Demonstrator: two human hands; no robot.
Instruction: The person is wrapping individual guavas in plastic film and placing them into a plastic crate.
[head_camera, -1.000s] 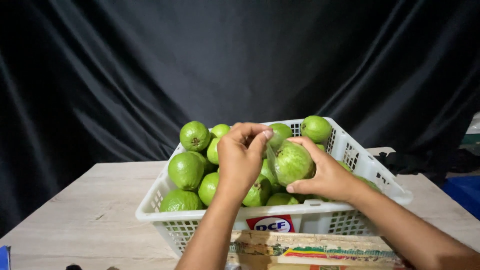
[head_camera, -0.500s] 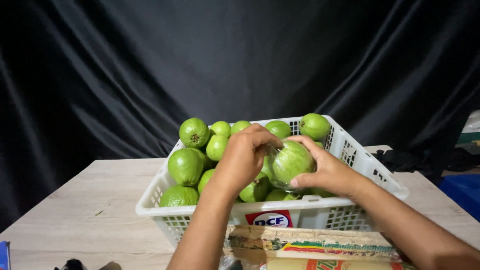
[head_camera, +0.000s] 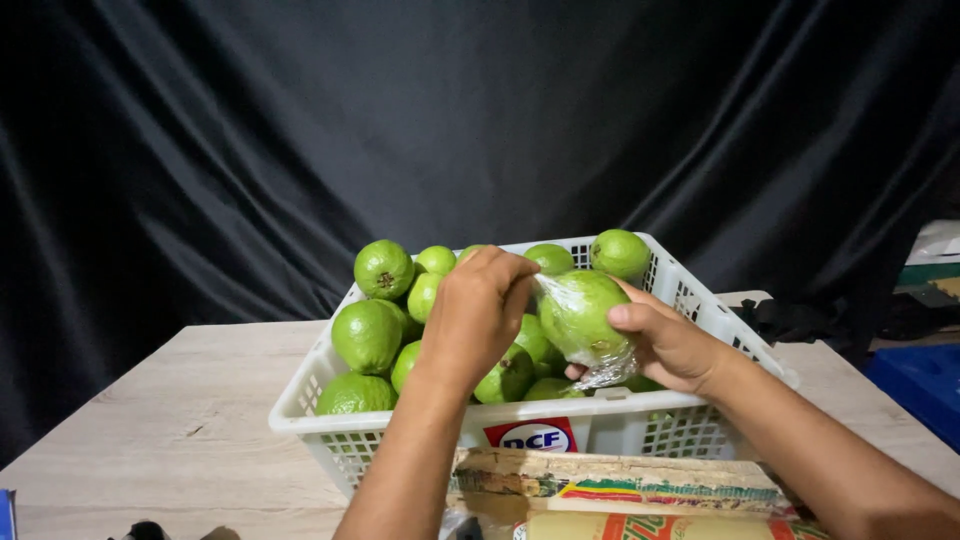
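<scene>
A white plastic basket (head_camera: 700, 300) full of several green guavas stands on a pale wooden table (head_camera: 190, 430). My right hand (head_camera: 670, 345) holds one guava (head_camera: 580, 312) wrapped in clear plastic film above the pile. My left hand (head_camera: 478, 312) pinches the film at the guava's upper left side, fingers curled. Bare guavas (head_camera: 366, 335) lie to the left of my hands, and more sit at the basket's far side (head_camera: 620, 252).
A black cloth backdrop (head_camera: 300, 130) hangs behind the table. A long cardboard box (head_camera: 620, 482) with colourful print lies in front of the basket. Dark items (head_camera: 810, 320) and a blue object (head_camera: 925, 385) sit at the right.
Both hands have stayed on the wrapped guava; my left hand shifted its grip on the film at the fruit's top, and the guava turned slightly.
</scene>
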